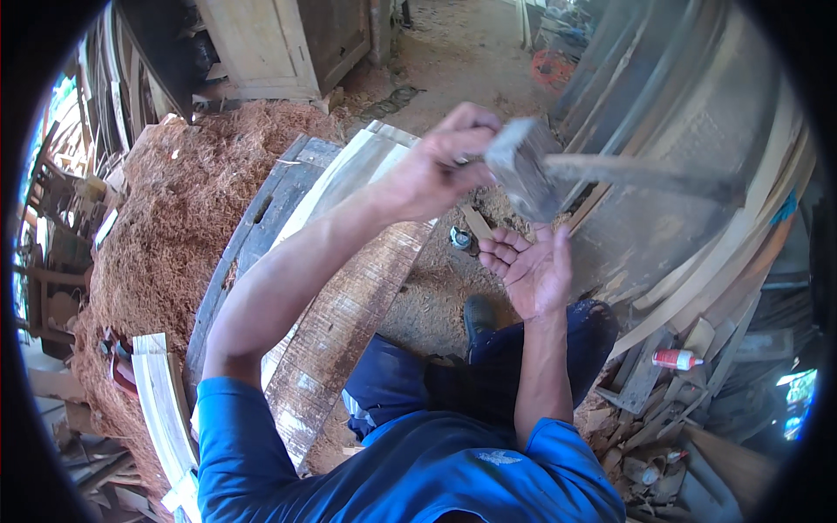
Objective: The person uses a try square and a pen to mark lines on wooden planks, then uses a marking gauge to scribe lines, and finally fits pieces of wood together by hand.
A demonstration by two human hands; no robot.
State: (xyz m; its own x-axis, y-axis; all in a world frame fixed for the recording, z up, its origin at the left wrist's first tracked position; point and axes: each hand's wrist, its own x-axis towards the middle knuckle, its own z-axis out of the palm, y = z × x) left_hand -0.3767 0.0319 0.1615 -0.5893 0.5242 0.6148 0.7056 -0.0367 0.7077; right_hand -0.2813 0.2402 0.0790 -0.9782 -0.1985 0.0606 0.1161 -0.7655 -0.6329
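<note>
A hammer with a grey, block-like head hangs in the air before me, its long handle blurred and pointing right. My left hand reaches across to the near left side of the head, fingers curled closed against it. Below the head, my right hand is turned palm up with its fingers loosely apart and nothing on the palm. Just beyond its fingertips shows a short strip of wood; whether they touch, I cannot tell. Under my left forearm lie long boards, one pale and one rough brown.
A big heap of wood shavings spreads on the left. At the back stands a wooden cabinet. Curved planks lean along the right, near a white and red bottle. A small round object lies on the floor.
</note>
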